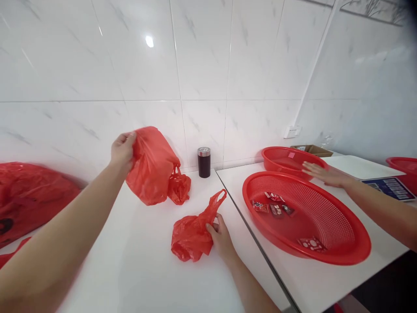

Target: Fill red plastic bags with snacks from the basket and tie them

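Note:
My left hand [123,152] is closed on the edge of a red plastic bag [151,167], which it holds up off the white table near the wall. A smaller crumpled red bag [180,188] lies right beside the raised bag; whether the two are joined I cannot tell. Lower down, my right hand [220,237] pinches a second red plastic bag [191,238] between thumb and fingers. That bag is low over the tabletop, bunched up, with its loop handle pointing up and to the right.
A dark tumbler [204,164] stands by the wall. To the right, a red perforated basket [353,243] holds several small packets. Another person's hand [321,173] reaches over a second red basket [276,163], near a scale [387,188]. A large red bag [29,200] lies at left.

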A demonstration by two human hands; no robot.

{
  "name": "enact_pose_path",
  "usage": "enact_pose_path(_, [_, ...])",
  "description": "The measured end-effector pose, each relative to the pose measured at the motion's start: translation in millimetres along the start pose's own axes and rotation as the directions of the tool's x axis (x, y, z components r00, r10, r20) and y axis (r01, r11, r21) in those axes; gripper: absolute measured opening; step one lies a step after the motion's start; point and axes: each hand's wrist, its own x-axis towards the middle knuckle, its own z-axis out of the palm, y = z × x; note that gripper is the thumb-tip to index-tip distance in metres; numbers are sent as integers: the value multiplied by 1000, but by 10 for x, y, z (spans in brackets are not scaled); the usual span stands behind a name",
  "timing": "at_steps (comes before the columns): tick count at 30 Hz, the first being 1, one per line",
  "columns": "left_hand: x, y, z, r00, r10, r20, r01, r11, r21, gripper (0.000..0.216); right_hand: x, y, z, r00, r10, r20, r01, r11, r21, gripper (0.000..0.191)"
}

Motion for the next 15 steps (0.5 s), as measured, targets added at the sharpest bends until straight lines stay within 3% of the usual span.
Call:
enact_pose_path(5, [0, 130, 20, 996, 85, 14, -84, 996, -38, 24, 1, 14, -15, 1000, -3, -7, 3, 1000, -16, 44])
enact_pose_path(11, [62, 204, 240, 988, 129, 79, -128, 992, -17, 25, 3, 28, -19, 1000, -20, -13, 19, 999, -49, 44])
enact_pose_path(15, [106, 214, 341, 985, 165, 43, -164, 986, -24, 21, 5, 16, -8, 1000, -22, -14, 22, 999, -36, 45])
